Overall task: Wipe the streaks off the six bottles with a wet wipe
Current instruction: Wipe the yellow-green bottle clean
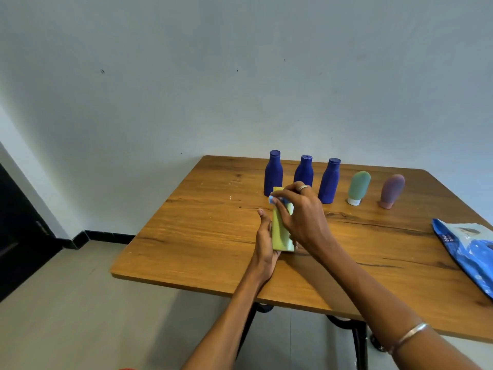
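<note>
My left hand (265,240) grips a yellow-green bottle (280,231) from its left side, over the middle of the wooden table (202,236). My right hand (301,212) pinches a white wet wipe (274,200) against the bottle's upper end. Behind them stand three dark blue bottles (273,173), (304,170), (330,181) in a row. Right of those, a green tube bottle (358,186) and a mauve tube bottle (391,190) stand on their caps.
A blue wet-wipe packet (469,249) lies at the table's right edge. The table's front edge runs close below my forearms. A wall stands behind the table and a dark door (18,236) is at the left.
</note>
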`<state>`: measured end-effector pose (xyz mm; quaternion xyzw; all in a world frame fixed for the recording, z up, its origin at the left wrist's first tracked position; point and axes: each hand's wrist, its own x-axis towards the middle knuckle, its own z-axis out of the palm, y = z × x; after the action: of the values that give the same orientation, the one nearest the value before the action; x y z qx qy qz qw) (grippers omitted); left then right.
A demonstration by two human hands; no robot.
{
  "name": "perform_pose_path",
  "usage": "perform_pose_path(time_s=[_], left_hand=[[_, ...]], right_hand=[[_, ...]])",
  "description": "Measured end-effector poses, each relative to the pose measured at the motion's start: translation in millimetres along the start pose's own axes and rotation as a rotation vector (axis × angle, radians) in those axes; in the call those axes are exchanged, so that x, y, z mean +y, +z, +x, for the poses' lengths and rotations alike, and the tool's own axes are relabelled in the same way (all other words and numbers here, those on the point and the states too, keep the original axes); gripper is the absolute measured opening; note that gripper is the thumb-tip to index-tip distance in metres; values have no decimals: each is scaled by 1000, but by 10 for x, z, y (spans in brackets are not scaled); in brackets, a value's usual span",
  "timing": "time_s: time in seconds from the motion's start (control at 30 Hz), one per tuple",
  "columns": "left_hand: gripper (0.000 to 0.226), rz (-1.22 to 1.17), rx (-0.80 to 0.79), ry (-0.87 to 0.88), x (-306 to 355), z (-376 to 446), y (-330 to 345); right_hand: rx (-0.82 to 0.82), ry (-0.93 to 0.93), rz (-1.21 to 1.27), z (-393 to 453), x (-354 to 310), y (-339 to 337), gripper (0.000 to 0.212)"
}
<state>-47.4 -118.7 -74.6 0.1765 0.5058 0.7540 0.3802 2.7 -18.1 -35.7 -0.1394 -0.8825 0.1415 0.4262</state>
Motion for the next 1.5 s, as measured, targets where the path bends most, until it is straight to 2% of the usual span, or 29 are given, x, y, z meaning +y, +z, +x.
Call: perform_pose_path(time_s=[0.17, 0.27, 0.33, 0.43, 0.57, 0.7, 0.87, 0.97, 1.07, 1.27, 1.4, 1.5], left_hand=[[82, -44, 61, -23, 9, 2, -29], [97, -82, 51, -13, -6, 22, -60], [100, -104, 34, -17, -14, 39, -71], [94, -132, 21, -23, -3, 54, -71], [70, -107, 10, -59, 1, 43, -51], [68, -123, 41, -111, 15, 47, -54], [83, -213, -6, -133, -10, 89, -71], [88, -181, -38, -111, -35, 125, -89], [75, -163, -83, -107, -31, 114, -89], [72, -212, -146, -112, 2, 95, -77], [62, -240, -160, -87, -6, 105, -69], [53, -180, -173, -33, -36, 124, -54]], right_hand=[[-58, -89, -74, -213, -47, 17, 22], [-153, -175, -111, -543, -68, -29, 28], [-178, -161, -81, -705, -74, -71, 30], [-193, -138, -33, -833, -102, -102, 28], [-209, -149, -7, -907, -87, -93, 28], [-169, -110, 17, -931, -67, -107, 28], [-108, 56, 101, -949, 22, -189, 28], [-110, 201, 140, -926, 32, -229, 26], [-134, 310, 188, -911, 48, -225, 22], [-95, 605, 388, -874, 75, -248, 15], [-76, 829, 670, -859, 72, -240, 13], [-68, 884, 751, -864, 71, -234, 12]])
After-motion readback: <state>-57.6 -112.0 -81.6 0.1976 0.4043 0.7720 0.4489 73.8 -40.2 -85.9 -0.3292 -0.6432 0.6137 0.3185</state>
